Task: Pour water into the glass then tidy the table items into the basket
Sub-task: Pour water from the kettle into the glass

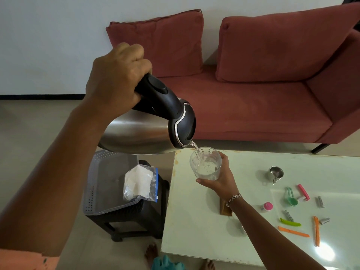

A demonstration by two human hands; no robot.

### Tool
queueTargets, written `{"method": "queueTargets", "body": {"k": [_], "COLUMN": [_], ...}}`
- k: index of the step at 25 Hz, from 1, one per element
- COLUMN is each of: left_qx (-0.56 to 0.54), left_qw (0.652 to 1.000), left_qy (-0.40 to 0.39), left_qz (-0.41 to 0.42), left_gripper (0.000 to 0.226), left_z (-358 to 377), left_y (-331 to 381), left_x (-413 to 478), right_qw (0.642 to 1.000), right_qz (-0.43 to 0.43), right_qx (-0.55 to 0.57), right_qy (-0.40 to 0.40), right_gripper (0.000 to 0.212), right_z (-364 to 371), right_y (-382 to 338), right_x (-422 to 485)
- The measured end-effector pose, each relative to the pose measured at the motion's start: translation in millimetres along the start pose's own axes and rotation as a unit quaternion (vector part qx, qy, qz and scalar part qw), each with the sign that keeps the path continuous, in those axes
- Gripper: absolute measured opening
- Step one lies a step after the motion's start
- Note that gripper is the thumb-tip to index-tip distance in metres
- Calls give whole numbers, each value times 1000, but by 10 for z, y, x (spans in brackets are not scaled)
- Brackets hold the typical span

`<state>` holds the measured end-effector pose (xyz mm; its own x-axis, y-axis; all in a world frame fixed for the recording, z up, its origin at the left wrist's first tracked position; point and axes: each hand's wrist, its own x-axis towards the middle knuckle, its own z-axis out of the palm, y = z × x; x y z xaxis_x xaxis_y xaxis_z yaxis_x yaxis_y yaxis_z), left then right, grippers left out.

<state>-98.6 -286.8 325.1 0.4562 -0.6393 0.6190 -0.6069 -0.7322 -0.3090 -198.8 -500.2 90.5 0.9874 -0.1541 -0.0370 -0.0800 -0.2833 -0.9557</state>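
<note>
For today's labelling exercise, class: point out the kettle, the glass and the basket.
kettle (136, 131): head view, on its steel body.
glass (204, 168): head view, on its clear side wall.
basket (91, 191): head view, on its perforated left wall.

From my end this reads as a home living room. A dusty-red fabric sofa (253, 106) with two loose back cushions (161, 43) stands against a plain white wall (48, 36) with a dark skirting strip (39, 96), over a pale floor (29, 133). In front of it I see a low white coffee table (194, 221) scattered with small household bits: coloured bag clips (293, 231), a little steel funnel (276, 172). Beside the table a dark plastic stool (136, 217) carries a grey perforated basket (93, 182) with a zip bag (140, 182) lying in it. An electric kettle (136, 133) and a drinking glass (205, 164) are ordinary domestic ware, and bare feet (151, 254) show on the floor at my lower edge
</note>
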Motion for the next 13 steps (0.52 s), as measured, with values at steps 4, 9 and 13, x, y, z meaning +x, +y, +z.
{"method": "queueTargets", "body": {"k": [4,9,13], "left_qx": [-2,-7,-6], "left_qw": [1000,1000,1000], "left_qy": [0,4,1], "left_qz": [11,15,19], "left_gripper": [11,8,10], "left_z": [25,36,50], "left_y": [6,6,2], "left_x": [23,51,66], "right_qw": [1000,1000,1000], "right_qz": [5,8,9], "right_qx": [-3,-6,-2], "right_qy": [-2,-1,-4], "right_gripper": [83,84,83], "right_z": [11,30,35], "right_y": [8,20,24], "right_x": [19,40,55]}}
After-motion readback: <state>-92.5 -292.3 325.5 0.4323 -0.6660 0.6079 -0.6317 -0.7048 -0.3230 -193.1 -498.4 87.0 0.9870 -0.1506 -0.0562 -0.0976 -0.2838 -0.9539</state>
